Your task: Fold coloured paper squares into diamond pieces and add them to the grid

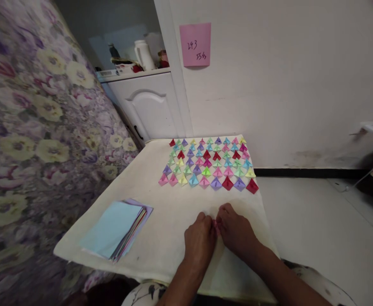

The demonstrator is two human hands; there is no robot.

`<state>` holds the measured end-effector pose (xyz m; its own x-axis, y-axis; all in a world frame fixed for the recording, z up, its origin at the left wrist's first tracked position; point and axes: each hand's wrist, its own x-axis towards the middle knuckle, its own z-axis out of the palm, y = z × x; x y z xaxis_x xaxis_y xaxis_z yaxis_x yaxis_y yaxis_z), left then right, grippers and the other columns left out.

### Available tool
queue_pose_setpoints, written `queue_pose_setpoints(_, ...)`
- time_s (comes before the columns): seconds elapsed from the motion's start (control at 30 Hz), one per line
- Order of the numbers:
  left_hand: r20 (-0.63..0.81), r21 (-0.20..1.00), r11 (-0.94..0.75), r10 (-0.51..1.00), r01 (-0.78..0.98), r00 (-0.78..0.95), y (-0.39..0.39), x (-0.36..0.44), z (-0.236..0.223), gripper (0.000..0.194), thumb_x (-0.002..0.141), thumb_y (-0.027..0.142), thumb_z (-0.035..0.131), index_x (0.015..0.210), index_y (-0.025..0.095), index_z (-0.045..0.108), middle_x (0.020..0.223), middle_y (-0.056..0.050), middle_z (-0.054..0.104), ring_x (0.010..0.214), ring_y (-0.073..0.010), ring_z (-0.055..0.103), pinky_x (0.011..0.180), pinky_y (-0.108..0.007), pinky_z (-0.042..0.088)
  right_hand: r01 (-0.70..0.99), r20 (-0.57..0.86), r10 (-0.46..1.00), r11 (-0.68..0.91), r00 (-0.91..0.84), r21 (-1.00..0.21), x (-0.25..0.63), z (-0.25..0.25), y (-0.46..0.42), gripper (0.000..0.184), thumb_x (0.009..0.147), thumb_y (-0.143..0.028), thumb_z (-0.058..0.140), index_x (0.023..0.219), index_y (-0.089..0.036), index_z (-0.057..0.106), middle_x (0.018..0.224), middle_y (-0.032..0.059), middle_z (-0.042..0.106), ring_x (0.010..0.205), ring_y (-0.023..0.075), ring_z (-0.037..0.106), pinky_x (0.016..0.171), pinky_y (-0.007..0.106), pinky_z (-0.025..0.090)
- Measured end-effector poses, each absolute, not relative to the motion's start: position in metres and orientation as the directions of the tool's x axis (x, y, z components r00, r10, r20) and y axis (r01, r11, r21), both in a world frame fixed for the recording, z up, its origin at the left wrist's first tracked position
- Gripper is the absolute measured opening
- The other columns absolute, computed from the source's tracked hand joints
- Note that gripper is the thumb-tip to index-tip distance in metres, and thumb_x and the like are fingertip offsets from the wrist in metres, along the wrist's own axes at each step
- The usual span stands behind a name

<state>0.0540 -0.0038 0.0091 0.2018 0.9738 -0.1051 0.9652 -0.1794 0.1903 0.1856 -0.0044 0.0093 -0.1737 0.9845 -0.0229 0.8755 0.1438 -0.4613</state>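
Observation:
Near the front of the cream-covered table, my left hand [200, 236] and my right hand [235, 229] meet, fingers closed around a small piece of folded pink paper [217, 227]. Most of that paper is hidden by the fingers, so its exact shape does not show. Beyond my hands lie rows of small folded paper pieces [216, 182] in red, pink, purple, blue, green and yellow. To the left of my hands rests a stack of coloured paper sheets [113, 227], with a light blue sheet on top and a purple one sticking out.
The table [161, 229] stands against a white wall [285, 85], where a pink note [196, 44] hangs. A white cabinet [148, 106] holds a white jug [144, 55]. A floral curtain [46, 148] falls along the left; a plug with a cable [370, 126] is at the right.

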Motion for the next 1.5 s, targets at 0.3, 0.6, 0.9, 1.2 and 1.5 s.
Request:
queue_pose_setpoints(0.3, -0.174, 0.18, -0.138, 0.97, 0.974, 0.169, -0.004, 0.057, 0.018, 0.024, 0.089, 0.027, 0.035, 0.088, 0.022, 0.058, 0.097, -0.003, 0.057, 0.078, -0.0148, 0.058, 0.059, -0.026, 0.035, 0.893, -0.026, 0.982, 0.16, -0.188, -0.42, 0.184, 0.007, -0.002, 0.015, 0.086, -0.019, 0.042, 0.082, -0.019, 0.057, 0.108, 0.0045, 0.052, 0.07, 0.0124, 0.06, 0.053, 0.024, 0.032)
queue_pose_setpoints(0.6, -0.131, 0.215, -0.167, 0.971, 0.962, 0.198, -0.003, 0.056, 0.013, 0.019, 0.087, 0.026, 0.041, 0.084, 0.022, 0.059, 0.093, -0.002, 0.058, 0.076, -0.0144, 0.058, 0.06, -0.025, 0.035, 0.869, -0.042, 0.985, 0.129, -0.169, -0.478, 0.184, 0.004, 0.001, 0.016, 0.087, -0.018, 0.04, 0.083, -0.019, 0.056, 0.1, 0.0033, 0.054, 0.076, 0.0121, 0.059, 0.057, 0.023, 0.034)
queue_pose_setpoints(0.9, -0.117, 0.253, -0.194, 0.966, 0.948, 0.229, -0.002, 0.055, 0.013, 0.021, 0.086, 0.025, 0.04, 0.08, 0.022, 0.06, 0.089, -0.002, 0.058, 0.072, -0.014, 0.057, 0.058, -0.025, 0.032, 0.859, -0.059, 0.984, 0.117, -0.169, -0.499, 0.185, 0.003, 0.002, 0.015, 0.085, -0.018, 0.041, 0.079, -0.019, 0.055, 0.099, 0.0014, 0.052, 0.074, 0.0108, 0.058, 0.058, 0.023, 0.033)
queue_pose_setpoints(1.2, -0.055, 0.214, -0.258, 0.96, 0.942, 0.275, -0.001, 0.056, 0.011, 0.019, 0.086, 0.027, 0.039, 0.078, 0.023, 0.055, 0.085, 0.0, 0.056, 0.069, -0.0127, 0.055, 0.053, -0.026, 0.026, 0.826, -0.004, 0.983, 0.15, -0.181, -0.543, 0.193, 0.002, 0.002, 0.013, 0.081, -0.015, 0.044, 0.079, -0.02, 0.056, 0.1, 0.0014, 0.052, 0.075, 0.011, 0.057, 0.059, 0.023, 0.032)
queue_pose_setpoints(1.5, -0.037, 0.214, -0.243, 0.966, 0.946, 0.256, -0.001, 0.054, 0.004, 0.015, 0.085, 0.024, 0.04, 0.08, 0.023, 0.054, 0.088, 0.001, 0.056, 0.07, -0.013, 0.056, 0.053, -0.026, 0.026, 0.894, 0.061, 0.977, 0.213, -0.206, -0.395, 0.184, -0.002, -0.001, 0.017, 0.083, -0.019, 0.044, 0.075, -0.019, 0.058, 0.103, 0.0021, 0.053, 0.067, 0.0106, 0.057, 0.05, 0.025, 0.024)
